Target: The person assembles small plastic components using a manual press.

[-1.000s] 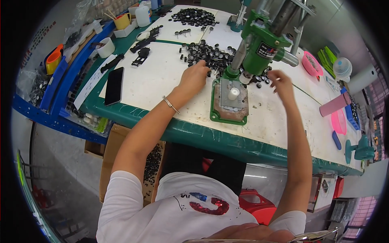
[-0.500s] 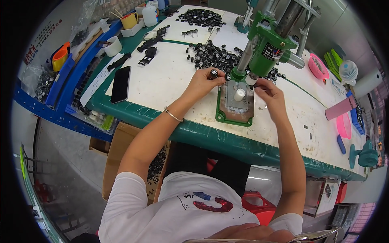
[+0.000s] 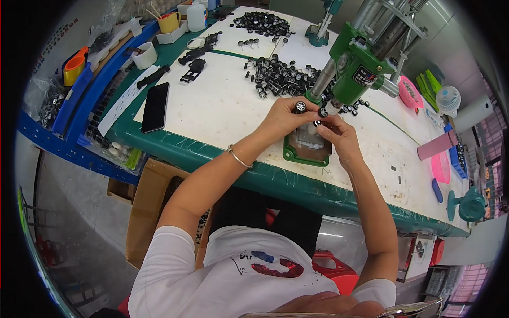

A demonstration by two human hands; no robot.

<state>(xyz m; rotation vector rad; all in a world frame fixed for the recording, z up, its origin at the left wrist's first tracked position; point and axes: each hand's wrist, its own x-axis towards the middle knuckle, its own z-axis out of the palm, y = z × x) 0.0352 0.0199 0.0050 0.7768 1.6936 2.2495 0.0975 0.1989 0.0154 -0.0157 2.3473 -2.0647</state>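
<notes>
While raised together above the green base plate (image 3: 306, 155) near the front edge of the surface (image 3: 212, 114), left hand (image 3: 284, 117) pinching a small black wheel (image 3: 301, 106) in a closed grip, right hand (image 3: 339, 132) just beside it, grip closed on another small wheel (image 3: 322, 112). Directly under the green press (image 3: 356, 74). Behind, toward the surface's middle, a loose pile of wheels (image 3: 278, 77). Near the front left corner, a black phone (image 3: 155, 107) lying flat.
</notes>
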